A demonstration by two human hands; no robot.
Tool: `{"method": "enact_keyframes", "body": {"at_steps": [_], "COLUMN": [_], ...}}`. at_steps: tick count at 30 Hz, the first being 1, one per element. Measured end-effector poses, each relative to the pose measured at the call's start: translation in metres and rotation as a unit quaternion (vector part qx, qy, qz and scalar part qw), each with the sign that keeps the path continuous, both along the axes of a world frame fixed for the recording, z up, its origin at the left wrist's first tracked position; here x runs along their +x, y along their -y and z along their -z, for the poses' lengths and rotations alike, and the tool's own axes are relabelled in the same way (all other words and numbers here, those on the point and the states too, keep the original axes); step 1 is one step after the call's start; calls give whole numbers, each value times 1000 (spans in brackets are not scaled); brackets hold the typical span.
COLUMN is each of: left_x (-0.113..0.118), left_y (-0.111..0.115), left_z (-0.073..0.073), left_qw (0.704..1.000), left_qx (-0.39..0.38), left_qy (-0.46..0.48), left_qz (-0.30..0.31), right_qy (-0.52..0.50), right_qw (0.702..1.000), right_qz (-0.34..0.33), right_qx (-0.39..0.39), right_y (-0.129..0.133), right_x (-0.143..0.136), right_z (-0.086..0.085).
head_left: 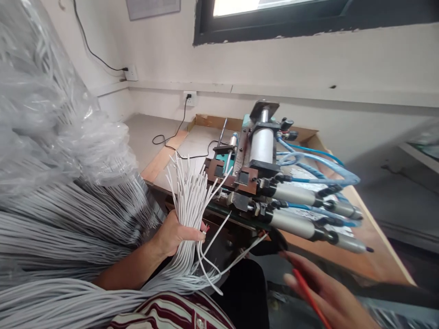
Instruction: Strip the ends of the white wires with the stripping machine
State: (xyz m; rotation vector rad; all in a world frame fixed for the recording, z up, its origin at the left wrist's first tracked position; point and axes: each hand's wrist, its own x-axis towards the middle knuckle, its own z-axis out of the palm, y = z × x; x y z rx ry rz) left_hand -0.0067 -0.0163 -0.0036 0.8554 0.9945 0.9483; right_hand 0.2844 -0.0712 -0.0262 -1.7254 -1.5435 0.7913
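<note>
A thick bundle of white cables [192, 196] stands upright in my left hand [176, 235], whose fingers and thumb wrap round it below the cut ends. Several loose cables hang out to the right of the bundle. My right hand [322, 288], at the lower right, is blurred; a red, stick-like tool [307, 292] lies in its grip. Just beyond the bundle is a machine with metal air cylinders [291, 224] and brown plates [247, 179].
Grey cables [68, 224] under clear plastic wrap [61, 105] fill the left side. Blue air hoses [318, 169] loop at the machine's right. A black cord [181, 123] runs to a wall socket. The table's wooden edge [387, 242] slopes down at right.
</note>
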Motion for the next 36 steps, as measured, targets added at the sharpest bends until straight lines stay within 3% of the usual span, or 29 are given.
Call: {"method": "enact_keyframes", "body": {"at_steps": [2, 4, 7, 10, 16, 21, 28, 33, 36], "left_x": [3, 5, 4, 1, 1, 2, -1, -2, -2], "left_y": [4, 9, 15, 18, 15, 12, 7, 7, 7], "left_z": [-1, -3, -5, -8, -10, -5, 9, 8, 5], "left_qw": [1000, 999, 999, 999, 998, 998, 997, 997, 999], "left_qx": [-2, -1, -3, -13, -25, -24, -4, -4, -20], "left_qy": [2, 4, 7, 13, 24, 40, 48, 34, 25], "left_qz": [20, 32, 41, 42, 44, 52, 65, 65, 43], "right_qy": [-56, -78, -67, -74, -160, -164, -147, -144, -93], "right_qw": [988, 973, 952, 937, 932, 929, 920, 949, 973], "right_qz": [-132, -210, -295, -337, -326, -332, -362, -280, -211], "right_qx": [-66, -58, -45, -44, -3, -30, -21, -15, -35], "right_y": [4, -3, -18, -28, -33, -36, -34, -25, -18], "right_x": [-34, -61, -85, -95, -98, -99, -100, -94, -64], "right_z": [-15, -28, -37, -37, -36, -32, -14, -15, -12]}}
